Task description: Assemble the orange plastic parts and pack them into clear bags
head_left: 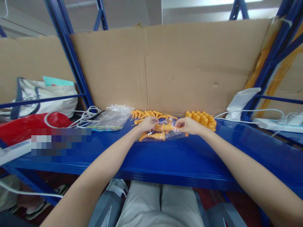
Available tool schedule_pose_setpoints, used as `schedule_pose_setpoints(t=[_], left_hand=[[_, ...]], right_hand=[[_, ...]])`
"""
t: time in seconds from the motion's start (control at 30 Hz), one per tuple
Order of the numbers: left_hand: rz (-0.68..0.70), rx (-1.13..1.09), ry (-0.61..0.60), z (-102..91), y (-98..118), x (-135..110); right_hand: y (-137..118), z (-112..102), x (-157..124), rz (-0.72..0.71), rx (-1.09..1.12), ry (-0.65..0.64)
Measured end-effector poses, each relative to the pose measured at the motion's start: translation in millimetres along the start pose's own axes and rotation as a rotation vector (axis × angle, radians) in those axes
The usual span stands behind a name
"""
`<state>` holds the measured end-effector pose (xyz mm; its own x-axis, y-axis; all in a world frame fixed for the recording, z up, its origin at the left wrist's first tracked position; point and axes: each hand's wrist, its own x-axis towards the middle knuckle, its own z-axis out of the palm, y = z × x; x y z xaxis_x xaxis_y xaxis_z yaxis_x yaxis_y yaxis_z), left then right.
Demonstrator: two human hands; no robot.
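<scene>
A clear plastic bag (174, 135) lies on the blue tabletop between my two hands. In or under its film are an orange cylindrical piece (165, 127) and, nearer me, a curved orange handle-like piece (155, 136). My left hand (149, 124) is closed at the bag's left side, its fingertips by the cylindrical piece. On the other side, my right hand (189, 125) pinches the bag's right edge, close to that piece's end. Whether either hand also grips the orange piece is partly hidden. Behind my left hand lie several curved orange handles (151, 113), some with thin metal spirals.
Upright orange cylinders (201, 118) stand grouped beyond my right hand. A stack of clear bags (111, 118) and white cables (87, 116) lie left, near a red bag (35, 124). A cardboard panel (180, 69) closes the back; a power strip (279, 124) is at right.
</scene>
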<state>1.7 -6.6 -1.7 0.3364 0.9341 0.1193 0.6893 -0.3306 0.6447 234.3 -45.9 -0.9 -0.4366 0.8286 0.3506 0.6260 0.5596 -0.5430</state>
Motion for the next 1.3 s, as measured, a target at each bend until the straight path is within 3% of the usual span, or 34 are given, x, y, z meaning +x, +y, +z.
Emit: schedule_pose_setpoints(t=[0.47, 0.67, 0.87, 1.13, 1.3], left_hand=[[0.059, 0.023, 0.023, 1.6, -4, 3], [0.264, 0.194, 0.122, 2.7, -4, 5], [0.31, 0.232, 0.08, 3.3, -5, 4], [0.335, 0.239, 0.087, 2.8, 0, 1], [0.332, 0.255, 0.126, 4.0, 0, 2]], right_hand=[[5, 3, -1, -0.023, 0.141, -0.063], [1, 13, -1, -0.058, -0.111, -0.07], [-3, 17, -3, -0.033, -0.182, -0.105], [6, 28, 2, -0.16, -0.061, 0.047], [19, 33, 8, -0.313, 0.072, 0.144]])
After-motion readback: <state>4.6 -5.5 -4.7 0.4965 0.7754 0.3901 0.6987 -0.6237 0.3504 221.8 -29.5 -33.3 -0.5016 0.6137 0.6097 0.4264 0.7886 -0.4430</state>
